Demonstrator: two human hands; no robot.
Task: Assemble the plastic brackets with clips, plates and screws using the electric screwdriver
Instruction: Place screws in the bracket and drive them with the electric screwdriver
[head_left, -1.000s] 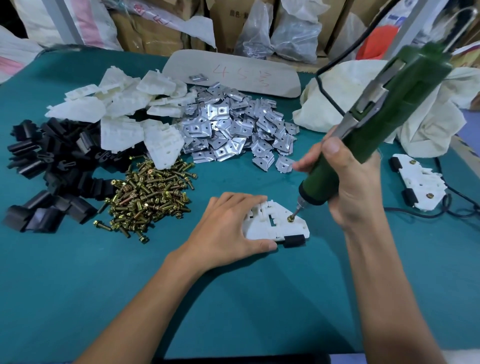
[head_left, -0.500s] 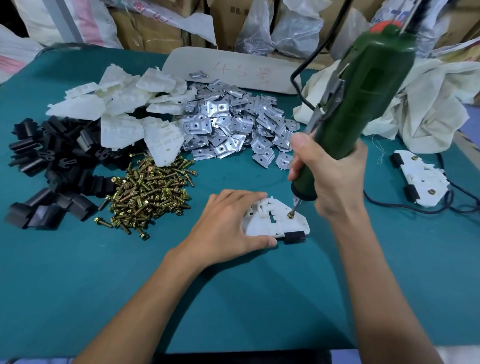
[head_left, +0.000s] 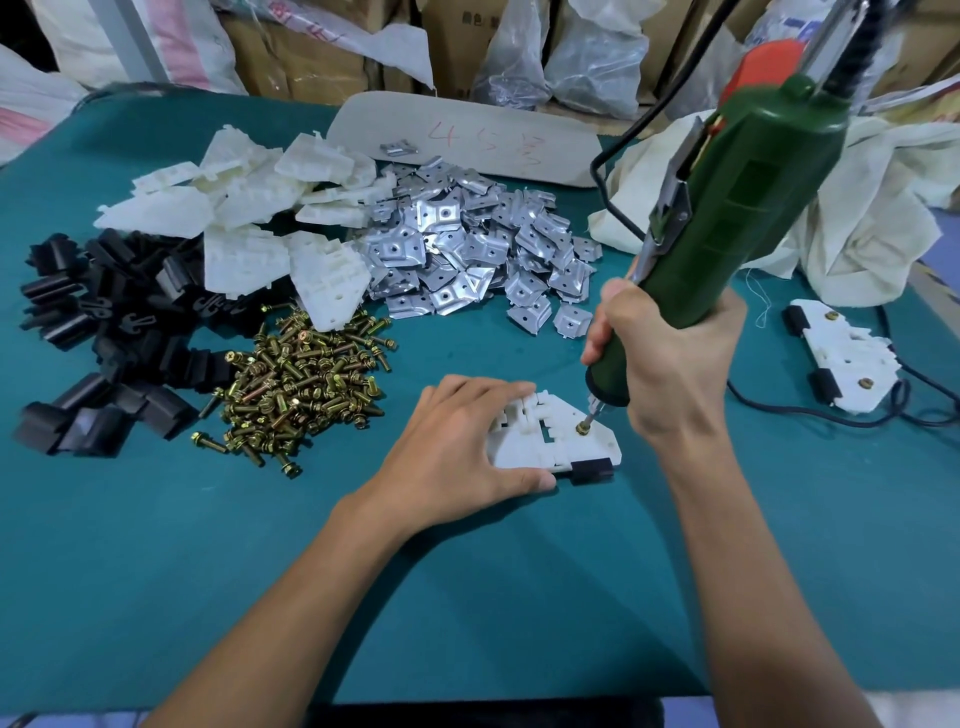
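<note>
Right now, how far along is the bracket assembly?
Done: one finished bracket lies at the right, clipped and screwed at both ends. In hand: the left hand presses a second bracket flat while the right hand drives a screw with the electric screwdriver; one black clip is on. Left: large piles of white brackets, plates, screws and black clips wait.

The white bracket (head_left: 566, 448) lies flat under my left hand (head_left: 457, 441), with 1 black clip (head_left: 592, 469) on its near right corner. My right hand (head_left: 675, 364) grips the green electric screwdriver (head_left: 737, 208), which is tilted with its bit on a brass screw (head_left: 582, 428) in the bracket. Beyond lie heaps of white brackets (head_left: 244, 218), black clips (head_left: 104, 332), metal plates (head_left: 467, 249) and screws (head_left: 306, 384). At right sits 1 assembled bracket (head_left: 847, 353) carrying 2 clips and 2 screws.
</note>
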